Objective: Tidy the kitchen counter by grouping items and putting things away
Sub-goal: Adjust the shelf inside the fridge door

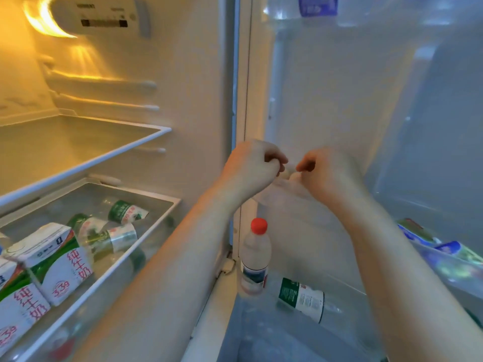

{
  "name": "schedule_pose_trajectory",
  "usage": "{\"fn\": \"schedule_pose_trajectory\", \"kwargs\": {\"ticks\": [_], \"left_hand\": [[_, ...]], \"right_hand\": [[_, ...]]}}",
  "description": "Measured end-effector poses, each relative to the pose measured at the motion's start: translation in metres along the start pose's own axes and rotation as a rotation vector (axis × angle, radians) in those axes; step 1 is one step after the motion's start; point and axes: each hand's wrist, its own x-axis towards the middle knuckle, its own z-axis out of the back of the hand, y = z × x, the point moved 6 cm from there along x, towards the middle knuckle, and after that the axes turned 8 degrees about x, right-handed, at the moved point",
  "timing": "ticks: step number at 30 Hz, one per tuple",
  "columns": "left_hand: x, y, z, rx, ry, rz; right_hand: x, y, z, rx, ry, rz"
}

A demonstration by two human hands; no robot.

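Red-capped bottle [254,257] is seen standing below centre; milk cartons [49,259] lie lower left. Left hand [252,165] and right hand [326,169] are pinched on a thin clear bag [283,190].

Two hands were raised, the left hand [252,163] and the right hand [328,171]. Three milk cartons [52,262] showed on the lower shelf [109,270], with perhaps three green-labelled bottles [126,212] lying behind them, blurred. One red-capped bottle [254,257] stood in the door, and one green-labelled bottle [303,299] lay beside it.
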Motion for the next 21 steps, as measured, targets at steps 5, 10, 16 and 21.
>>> {"fn": "schedule_pose_trajectory", "kwargs": {"ticks": [5,10,16,21], "left_hand": [[0.006,-0.001,-0.008,0.168,0.125,-0.01],[0.013,-0.006,-0.009,0.363,0.15,-0.06],[0.011,-0.015,-0.011,0.382,0.112,-0.12],[0.004,-0.016,-0.011,0.334,0.249,-0.164]], "right_hand": [[-0.002,-0.008,-0.002,-0.033,-0.044,-0.037],[-0.001,-0.015,-0.009,-0.015,-0.065,-0.06],[0.001,-0.02,-0.015,-0.004,-0.025,-0.143],[0.0,-0.024,-0.016,0.034,-0.046,-0.144]]}}
